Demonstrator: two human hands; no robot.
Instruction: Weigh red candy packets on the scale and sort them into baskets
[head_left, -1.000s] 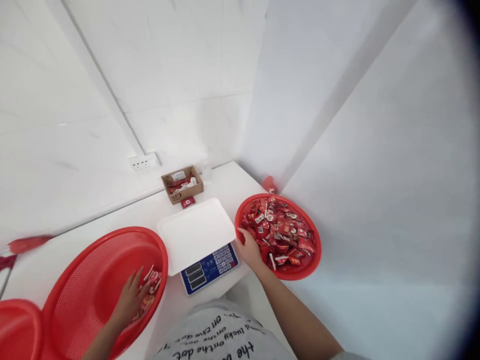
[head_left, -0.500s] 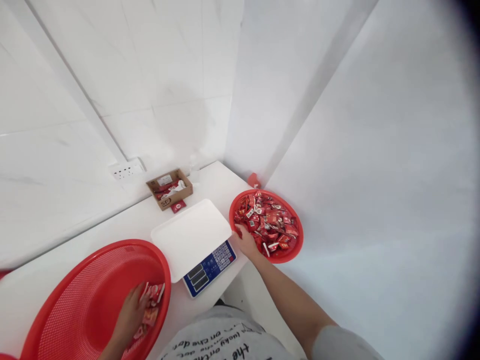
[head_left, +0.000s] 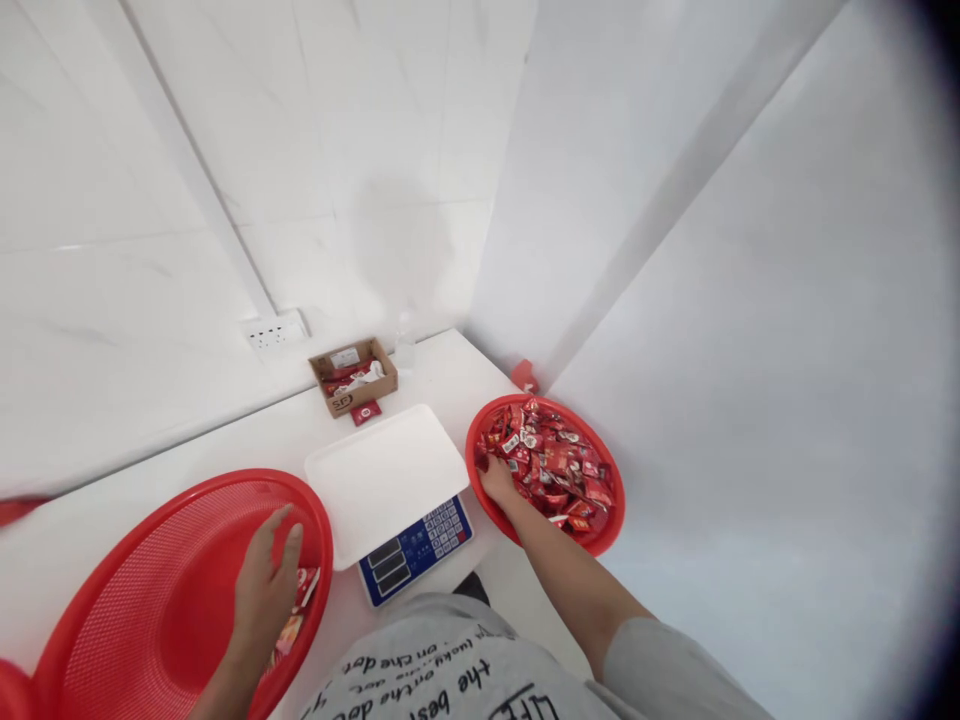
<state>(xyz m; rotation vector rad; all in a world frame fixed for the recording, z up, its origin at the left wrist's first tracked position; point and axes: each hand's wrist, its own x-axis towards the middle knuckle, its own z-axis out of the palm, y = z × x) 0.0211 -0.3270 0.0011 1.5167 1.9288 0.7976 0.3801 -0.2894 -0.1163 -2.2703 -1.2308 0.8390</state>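
Note:
My left hand (head_left: pixel 264 585) is over the large red plastic basket (head_left: pixel 112 590) on the left, its thumb and fingers apart and nothing in them. Just beside it, small red snack packets (head_left: pixel 306 588) lie along the basket's right inner side, partly covered by the hand. My right hand (head_left: pixel 497 480) reaches into the left side of a round red basket (head_left: pixel 621 510) heaped with red packets (head_left: pixel 559 455). Its fingertips are down among the packets, so their grip is hidden. Between the baskets stands a digital scale (head_left: pixel 416 548) with a bare white tray (head_left: pixel 390 480).
At the wall sits a small cardboard box (head_left: pixel 362 395) with red packets and white paper inside. One red packet (head_left: pixel 366 413) lies in front of it. Behind are a clear bottle (head_left: pixel 405 345) and a wall socket (head_left: pixel 275 332). A wall bounds the right side.
My left hand has lifted off the packets in the left basket and its fingers have opened. My right hand has moved from the right basket's rim to the packets inside. The view has shifted slightly.

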